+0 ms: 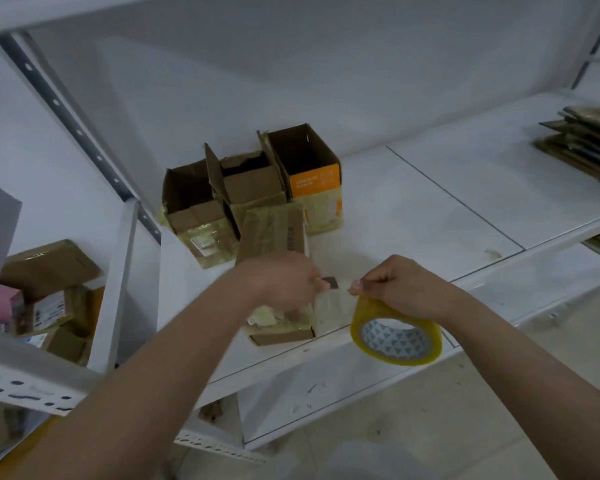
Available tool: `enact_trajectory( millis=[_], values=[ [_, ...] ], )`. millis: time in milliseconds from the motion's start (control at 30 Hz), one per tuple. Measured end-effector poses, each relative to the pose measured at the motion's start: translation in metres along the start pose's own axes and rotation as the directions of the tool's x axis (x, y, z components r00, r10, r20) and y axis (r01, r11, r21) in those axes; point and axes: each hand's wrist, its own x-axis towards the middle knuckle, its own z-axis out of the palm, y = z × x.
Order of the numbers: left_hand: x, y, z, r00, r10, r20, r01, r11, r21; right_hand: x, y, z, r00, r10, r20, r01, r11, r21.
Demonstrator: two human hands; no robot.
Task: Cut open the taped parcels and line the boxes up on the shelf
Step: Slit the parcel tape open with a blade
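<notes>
Three opened cardboard boxes stand in a row on the white shelf point(413, 209): a plain one point(196, 216), a torn middle one point(253, 183) and one with an orange side point(309, 174). A taped flat parcel point(274, 226) lies in front of them, running under my left hand point(284, 282). That hand pinches a small dark blade point(329, 282) at a strip of clear tape point(329, 306). My right hand point(395, 289) pinches the strip's other side, and a yellow tape roll point(395, 336) hangs under it. The parcel's near end point(281, 336) shows below my left hand.
Flattened cardboard point(582, 143) is stacked at the shelf's far right. The neighbouring shelf on the left holds several taped parcels point(49, 292). A perforated metal upright point(84, 140) separates the two shelves. Tiled floor point(465, 410) lies below the shelf edge.
</notes>
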Motion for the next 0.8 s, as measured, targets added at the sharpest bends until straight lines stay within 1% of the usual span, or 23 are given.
enact_trajectory(
  millis=[33, 67, 100, 133, 200, 267, 333, 400, 467, 500, 533, 567, 600, 633, 667, 700, 733, 800],
  values=[
    [-0.004, -0.009, -0.003, 1.0, 0.006, -0.007, -0.007, 0.974, -0.225, 0.0, 0.002, 0.0, 1.0, 0.005, 0.007, -0.005, 1.0, 0.025],
    [-0.007, -0.016, -0.003, 0.998, -0.009, -0.059, -0.013, 0.93, -0.368, 0.0, 0.004, 0.0, 1.0, 0.009, 0.013, -0.01, 0.998, 0.054],
    [-0.007, -0.019, 0.0, 0.989, -0.046, -0.142, -0.015, 0.915, -0.402, 0.001, 0.006, 0.002, 1.0, 0.012, 0.017, -0.013, 0.997, 0.082],
    [-0.005, -0.018, 0.006, 0.967, -0.091, -0.236, 0.004, 0.938, -0.346, 0.001, 0.007, 0.004, 1.0, 0.014, 0.024, -0.016, 0.995, 0.101],
    [0.003, -0.009, 0.022, 0.905, -0.171, -0.39, 0.104, 0.977, -0.186, 0.004, 0.011, 0.008, 0.998, 0.027, 0.048, -0.034, 0.99, 0.137],
    [0.006, -0.001, 0.032, 0.844, -0.23, -0.485, 0.213, 0.973, -0.09, 0.004, 0.018, 0.009, 0.995, 0.06, 0.082, -0.076, 0.975, 0.21],
    [0.007, 0.001, 0.034, 0.815, -0.27, -0.512, 0.272, 0.96, -0.074, 0.001, 0.028, 0.008, 0.99, 0.106, 0.096, -0.127, 0.958, 0.255],
    [0.007, 0.007, 0.034, 0.818, -0.278, -0.504, 0.304, 0.952, -0.033, -0.001, 0.035, 0.004, 0.989, 0.144, 0.044, -0.15, 0.958, 0.243],
    [0.008, 0.014, 0.035, 0.83, -0.257, -0.494, 0.328, 0.943, 0.061, -0.002, 0.031, -0.003, 0.991, 0.132, -0.034, -0.121, 0.966, 0.229],
    [0.008, 0.015, 0.034, 0.837, -0.258, -0.483, 0.328, 0.942, 0.064, -0.002, 0.027, -0.007, 0.993, 0.104, -0.065, -0.085, 0.966, 0.244],
    [0.007, 0.013, 0.032, 0.841, -0.27, -0.468, 0.313, 0.949, 0.015, -0.003, 0.022, -0.012, 0.994, 0.064, -0.093, -0.036, 0.961, 0.276],
    [0.005, 0.01, 0.029, 0.843, -0.296, -0.449, 0.282, 0.954, -0.098, -0.005, 0.017, -0.017, 0.992, 0.022, -0.121, 0.016, 0.952, 0.305],
    [0.003, 0.007, 0.026, 0.838, -0.325, -0.438, 0.222, 0.937, -0.271, -0.006, 0.013, -0.022, 0.989, -0.015, -0.146, 0.062, 0.945, 0.322],
    [0.001, 0.006, 0.023, 0.822, -0.349, -0.45, 0.119, 0.878, -0.464, -0.007, 0.011, -0.026, 0.985, -0.045, -0.167, 0.098, 0.943, 0.319],
    [0.001, 0.009, 0.021, 0.8, -0.369, -0.474, -0.002, 0.788, -0.616, -0.008, 0.008, -0.029, 0.98, -0.073, -0.185, 0.127, 0.945, 0.301],
    [0.001, 0.016, 0.02, 0.788, -0.369, -0.494, -0.107, 0.707, -0.699, -0.009, 0.006, -0.031, 0.976, -0.092, -0.198, 0.147, 0.949, 0.279],
    [0.002, 0.025, 0.021, 0.794, -0.349, -0.498, -0.175, 0.654, -0.736, -0.009, 0.003, -0.032, 0.972, -0.108, -0.21, 0.163, 0.951, 0.264],
    [0.009, 0.04, 0.027, 0.812, -0.303, -0.499, -0.234, 0.613, -0.755, -0.01, 0.0, -0.033, 0.964, -0.135, -0.228, 0.192, 0.95, 0.248]
  ],
)
